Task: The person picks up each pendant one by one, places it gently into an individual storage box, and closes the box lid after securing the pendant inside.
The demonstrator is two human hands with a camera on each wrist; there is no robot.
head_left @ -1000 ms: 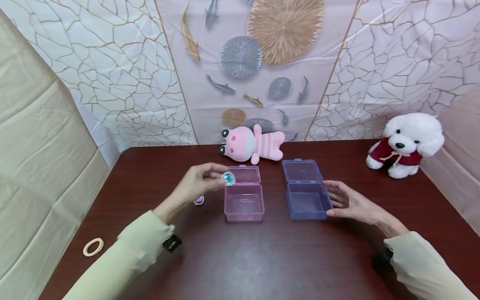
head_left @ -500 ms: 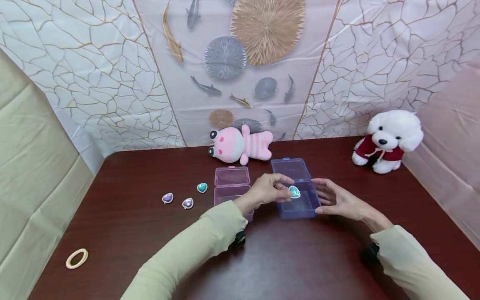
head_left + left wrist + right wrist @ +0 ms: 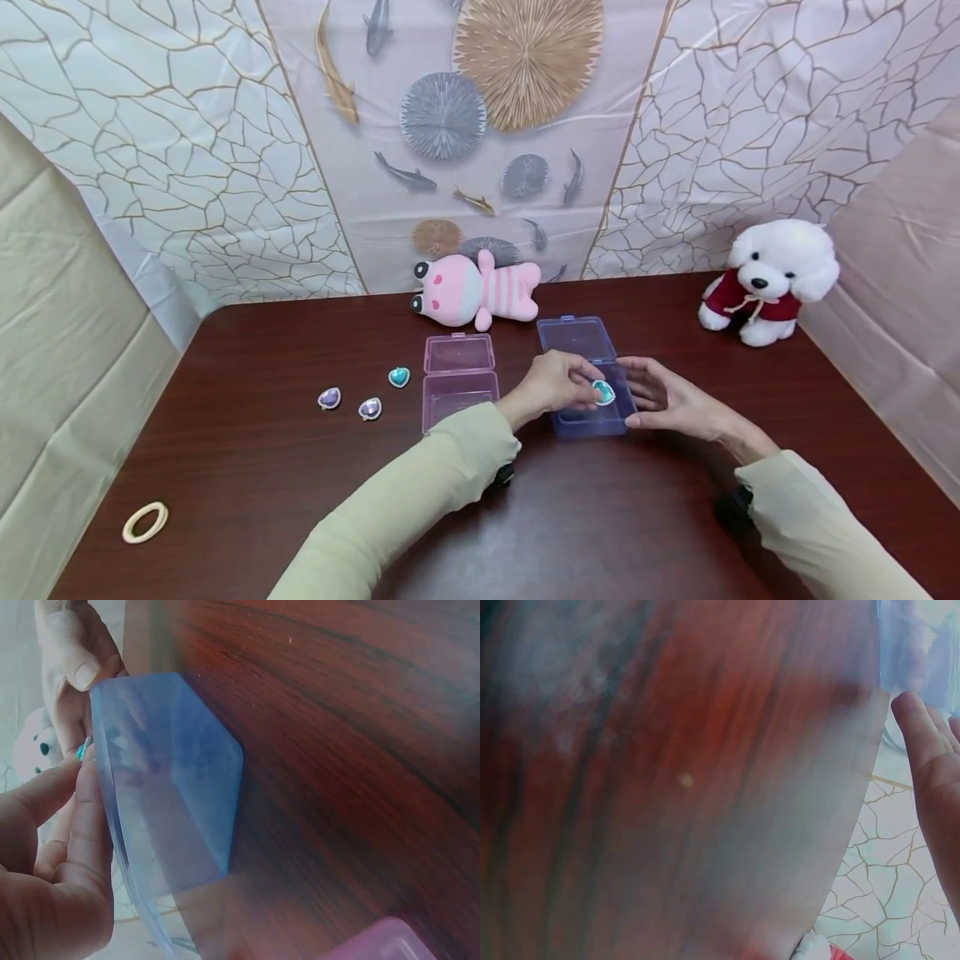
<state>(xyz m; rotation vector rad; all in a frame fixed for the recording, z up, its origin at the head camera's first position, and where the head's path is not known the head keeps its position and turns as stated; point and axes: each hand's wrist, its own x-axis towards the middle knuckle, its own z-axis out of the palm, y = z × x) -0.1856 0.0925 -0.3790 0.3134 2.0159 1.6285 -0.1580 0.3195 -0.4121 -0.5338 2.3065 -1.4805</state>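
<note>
My left hand [image 3: 555, 385] pinches a teal heart-shaped gem [image 3: 604, 392] with a pearly white rim between thumb and fingertips. It holds the gem over the mouth of a see-through blue plastic box [image 3: 588, 427], whose lid is tipped back. In the left wrist view, the gem [image 3: 82, 750] shows just past the fingertips, beside the box's rim. My right hand [image 3: 682, 406] touches the blue box's right side, thumb at the front corner and fingers extended along the wall. A matching pink box [image 3: 450, 392] with its lid back stands left, partly hidden by my left sleeve.
Left of the pink box lie another teal gem [image 3: 399, 377] and two purple ones, a nearer gem [image 3: 370, 408] and a farther-left gem [image 3: 329, 397]. Cream rings [image 3: 146, 522] lie at the left edge. A pink plush [image 3: 476, 290] and a white plush dog [image 3: 768, 283] sit at the back.
My left hand has carried the teal gem rightward from beside the pink box to over the blue box. My right hand stays at the blue box. The head view has shifted slightly.
</note>
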